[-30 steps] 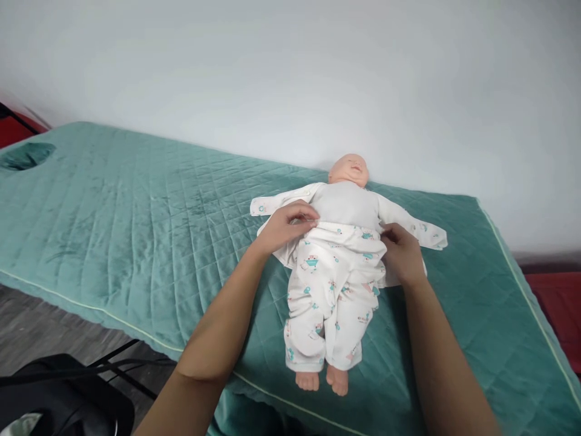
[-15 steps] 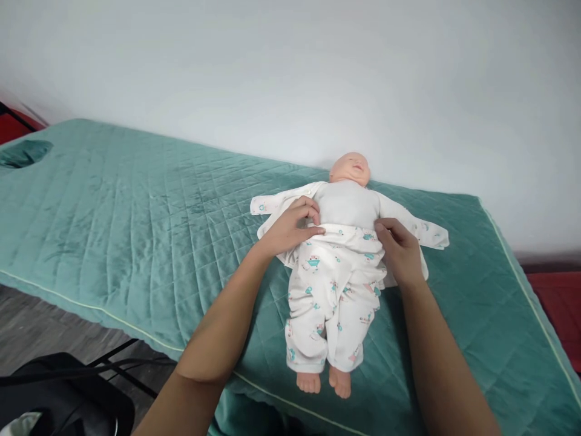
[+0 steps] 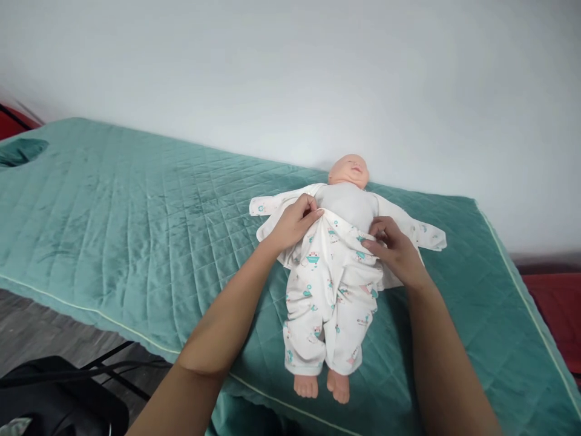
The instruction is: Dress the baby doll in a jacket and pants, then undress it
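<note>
A baby doll (image 3: 348, 200) lies on its back, feet toward me. It wears white printed pants (image 3: 333, 272) and a white jacket (image 3: 399, 217) spread open under its trunk, with the arms in the sleeves. My left hand (image 3: 297, 223) pinches the waistband at the doll's left-of-picture side and holds it pulled up to a peak on the belly. At the other side of the waist my right hand (image 3: 394, 247) rests with thumb and fingers apart, the thumb against the front of the pants; its fingertips are partly hidden beside the trunk.
The doll lies on a padded bed with a green quilted cover (image 3: 158, 230), which has a hole (image 3: 22, 151) at the far left. A pale wall (image 3: 254, 72) stands behind. A black bag (image 3: 63, 399) is at the lower left, and a red object (image 3: 554, 309) at the right.
My left hand has closed on the waistband and drawn it up the belly. My right hand has let its pinch loosen, and its thumb has moved onto the front of the pants.
</note>
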`<action>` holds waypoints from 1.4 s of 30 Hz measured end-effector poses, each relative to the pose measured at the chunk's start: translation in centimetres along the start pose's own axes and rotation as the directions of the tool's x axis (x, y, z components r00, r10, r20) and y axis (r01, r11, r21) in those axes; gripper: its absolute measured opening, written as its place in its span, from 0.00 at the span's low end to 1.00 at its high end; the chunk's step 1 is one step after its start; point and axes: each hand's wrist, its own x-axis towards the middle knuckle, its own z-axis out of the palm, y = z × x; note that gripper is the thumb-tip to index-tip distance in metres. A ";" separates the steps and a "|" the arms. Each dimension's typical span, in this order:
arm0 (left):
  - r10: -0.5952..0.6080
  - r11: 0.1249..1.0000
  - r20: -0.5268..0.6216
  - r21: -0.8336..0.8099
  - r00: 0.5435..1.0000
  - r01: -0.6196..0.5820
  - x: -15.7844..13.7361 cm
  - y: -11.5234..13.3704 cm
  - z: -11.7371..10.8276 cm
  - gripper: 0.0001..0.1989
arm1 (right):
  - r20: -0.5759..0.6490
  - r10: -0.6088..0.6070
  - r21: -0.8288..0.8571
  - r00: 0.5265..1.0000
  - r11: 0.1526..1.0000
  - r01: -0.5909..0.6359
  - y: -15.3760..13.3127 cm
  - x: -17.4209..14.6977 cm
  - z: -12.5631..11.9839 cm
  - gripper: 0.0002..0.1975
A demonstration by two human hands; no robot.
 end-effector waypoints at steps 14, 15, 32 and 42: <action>-0.054 0.991 0.014 -0.122 0.998 0.055 0.9 -0.9 1.2 0.10 | -0.172 0.002 -0.341 0.985 0.938 -0.062 -0.2 1.6 1.8 0.21; -0.024 0.996 -0.012 -0.081 1.000 0.022 0.8 -0.7 1.3 0.10 | -0.194 0.024 -0.369 0.981 0.925 -0.095 -0.2 1.9 1.8 0.21; 0.290 0.903 0.047 0.316 0.956 -0.289 0.6 -0.4 0.4 0.12 | -0.299 -0.214 -0.434 0.930 0.898 0.067 2.7 3.8 1.9 0.19; 0.094 0.843 0.379 0.462 0.920 -0.276 3.0 0.4 -1.6 0.19 | -0.120 -0.137 -0.483 0.983 0.873 0.063 2.8 4.6 1.3 0.21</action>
